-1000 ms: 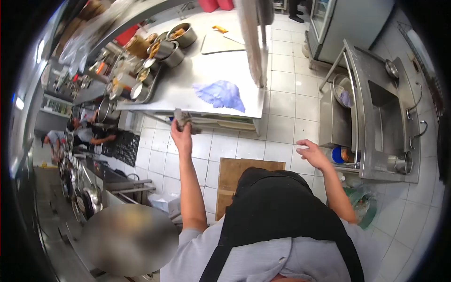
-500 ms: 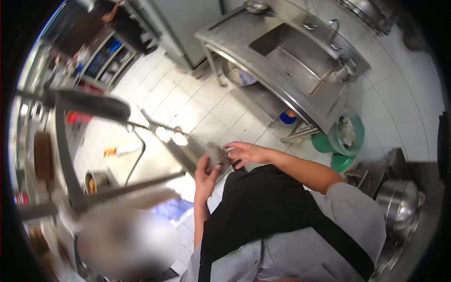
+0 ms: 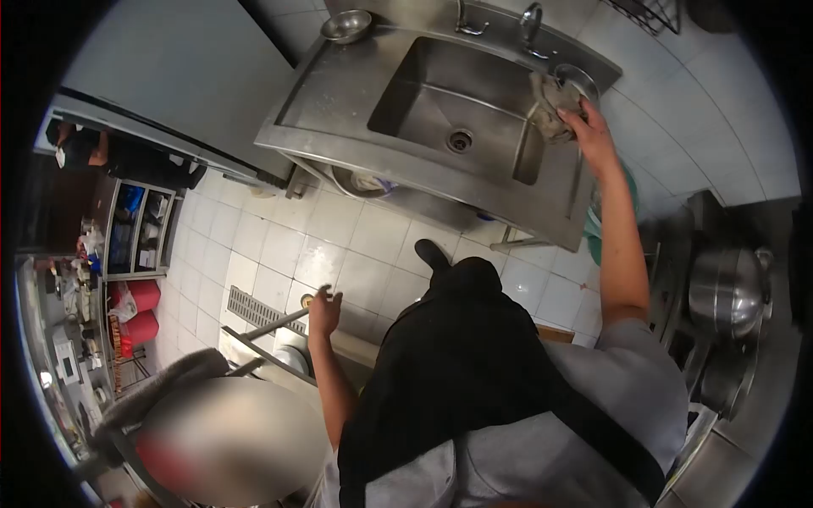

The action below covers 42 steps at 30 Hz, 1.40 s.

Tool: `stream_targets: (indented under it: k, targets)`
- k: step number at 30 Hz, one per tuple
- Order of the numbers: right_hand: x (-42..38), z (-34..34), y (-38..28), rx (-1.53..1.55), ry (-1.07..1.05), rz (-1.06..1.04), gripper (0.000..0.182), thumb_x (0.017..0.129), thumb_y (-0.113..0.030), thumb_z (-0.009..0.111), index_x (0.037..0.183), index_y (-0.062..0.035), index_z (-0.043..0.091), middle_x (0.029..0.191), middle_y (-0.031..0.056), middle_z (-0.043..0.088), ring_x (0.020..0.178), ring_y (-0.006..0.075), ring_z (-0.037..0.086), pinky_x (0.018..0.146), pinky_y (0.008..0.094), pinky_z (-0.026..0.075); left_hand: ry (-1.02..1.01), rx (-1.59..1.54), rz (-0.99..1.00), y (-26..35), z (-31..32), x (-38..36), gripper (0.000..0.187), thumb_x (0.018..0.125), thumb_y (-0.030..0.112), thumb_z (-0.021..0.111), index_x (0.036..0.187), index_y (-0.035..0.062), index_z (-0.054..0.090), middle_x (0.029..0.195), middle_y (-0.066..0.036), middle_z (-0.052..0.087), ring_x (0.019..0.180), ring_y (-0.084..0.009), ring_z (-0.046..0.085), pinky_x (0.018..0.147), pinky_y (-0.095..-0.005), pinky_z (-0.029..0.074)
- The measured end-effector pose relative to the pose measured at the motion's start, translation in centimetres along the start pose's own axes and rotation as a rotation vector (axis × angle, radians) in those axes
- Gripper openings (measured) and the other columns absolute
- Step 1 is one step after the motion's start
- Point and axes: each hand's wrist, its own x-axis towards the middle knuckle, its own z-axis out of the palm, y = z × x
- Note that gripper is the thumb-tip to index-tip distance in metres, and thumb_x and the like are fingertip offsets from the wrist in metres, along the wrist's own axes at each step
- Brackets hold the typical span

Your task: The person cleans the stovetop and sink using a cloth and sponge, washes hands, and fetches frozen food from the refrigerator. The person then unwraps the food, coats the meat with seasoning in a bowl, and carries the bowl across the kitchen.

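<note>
A crumpled grey-brown cloth [image 3: 555, 106] is in my right hand [image 3: 593, 135], pinched between thumb and fingers. My right arm reaches out over the right end of the steel sink [image 3: 406, 102], and the cloth overlaps the basin's edge. Behind the cloth, a round metal bowl [image 3: 577, 78] is partly hidden. Just above stands the tap [image 3: 532, 30]. My left hand [image 3: 324, 311] hangs at my side over the tiled floor, fingers loosely apart with nothing in them. Close by it runs a metal bar [image 3: 279, 323].
A metal bowl [image 3: 346, 26] sits on the counter's left corner. To the left rises a tall grey cabinet [image 3: 178, 68], with a person [image 3: 93, 152] beyond it. A large steel pot [image 3: 727, 292] stands at the right. A floor drain grate [image 3: 254, 309] lies at left.
My body has turned toward the sink. The cloth, earlier between both hands in front of me, is now in my right hand at the sink; my left hand has let go.
</note>
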Motion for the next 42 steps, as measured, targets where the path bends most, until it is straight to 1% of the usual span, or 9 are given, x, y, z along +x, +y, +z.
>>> stream_targets:
  k: [5,11,12,16,20,27,35,39,42]
  targets:
    - [8.1,-1.2,10.7,-0.804,-0.149,-0.100,0.055,0.081,-0.030,0.061,0.125,0.0010,0.048,0.122,0.0210,0.054,0.110,0.0305,0.053,0.094,0.0350,0.040,-0.094,-0.138,-0.256,-5.0,-1.1,-1.1,0.042,0.082,0.025,0.062,0.112,-0.0039,0.055,0.095,-0.024,0.064,0.092,-0.0353,0.062,0.079,-0.0394,0.049]
    - [14.5,-7.5,22.6,-0.763,-1.333,0.715,0.057,0.070,-0.030,0.075,0.119,-0.0089,0.055,0.116,0.0108,0.059,0.103,0.0271,0.058,0.076,0.0477,0.051,0.275,-0.154,-0.571,-8.8,-5.7,-6.3,0.036,0.085,0.022,0.059,0.110,-0.0033,0.056,0.094,-0.020,0.065,0.090,-0.0310,0.063,0.079,-0.0375,0.049]
    - [13.4,-3.4,18.7,-1.142,-1.053,0.990,0.057,0.068,-0.029,0.076,0.117,-0.0073,0.056,0.110,0.0115,0.061,0.092,0.0300,0.062,0.070,0.0457,0.054,0.401,-0.253,-0.603,-9.1,-5.6,-7.0,0.033,0.085,0.019,0.058,0.110,-0.0024,0.057,0.095,-0.019,0.065,0.090,-0.0305,0.063,0.078,-0.0372,0.049]
    - [15.9,9.9,10.2,-1.190,-0.820,0.533,0.043,0.080,-0.019,0.064,0.117,0.0006,0.053,0.103,0.0141,0.063,0.075,0.0239,0.064,0.054,0.0364,0.053,0.912,-0.288,-0.562,-7.8,-7.7,-6.2,0.028,0.086,0.012,0.057,0.111,0.0000,0.057,0.099,-0.015,0.062,0.089,-0.0241,0.060,0.075,-0.0326,0.048]
    - [17.7,29.0,5.1,-0.556,-1.158,0.243,0.029,0.085,-0.016,0.056,0.112,-0.0036,0.054,0.079,0.0077,0.065,0.068,0.0138,0.059,0.053,0.0285,0.045,1.346,-0.318,-0.503,-3.7,-14.3,-2.6,0.035,0.086,0.010,0.055,0.120,0.0029,0.051,0.117,-0.014,0.051,0.105,-0.0223,0.051,0.083,-0.0307,0.045]
    - [8.8,54.9,-3.4,-0.654,-1.574,-0.293,0.034,0.085,-0.022,0.059,0.112,-0.0021,0.055,0.080,0.0087,0.063,0.072,0.0170,0.058,0.066,0.0303,0.046,1.995,0.175,-0.459,0.0,-29.2,-6.3,0.057,0.084,0.013,0.056,0.132,-0.0027,0.029,0.129,-0.018,0.038,0.118,-0.0265,0.038,0.101,-0.0396,0.029]
    - [8.4,71.2,-4.7,-0.513,-1.771,0.282,0.030,0.088,-0.018,0.057,0.114,-0.0018,0.054,0.087,0.0097,0.064,0.080,0.0155,0.062,0.067,0.0275,0.049,2.384,-0.560,-0.508,-12.1,-34.9,-3.7,0.038,0.087,0.008,0.059,0.119,-0.0085,0.046,0.116,-0.018,0.054,0.107,-0.0260,0.051,0.095,-0.0367,0.039]
    - [8.1,80.9,-6.8,-0.567,-1.793,0.160,0.028,0.089,-0.017,0.055,0.112,-0.0017,0.054,0.090,0.0102,0.065,0.081,0.0165,0.063,0.068,0.0282,0.050,1.735,0.714,-0.965,-17.0,-33.6,-2.7,0.025,0.087,-0.006,0.047,0.110,-0.0081,0.055,0.112,-0.022,0.057,0.102,-0.0358,0.056,0.093,-0.0435,0.042]
    - [8.2,90.2,-8.6,-0.574,-1.964,0.235,0.029,0.089,-0.020,0.056,0.112,-0.0021,0.055,0.093,0.0096,0.065,0.084,0.0169,0.063,0.068,0.0296,0.051,1.710,0.656,-1.034,-20.4,-31.9,-1.7,0.025,0.090,-0.001,0.047,0.113,-0.0100,0.052,0.116,-0.025,0.054,0.105,-0.0337,0.055,0.090,-0.0396,0.047]
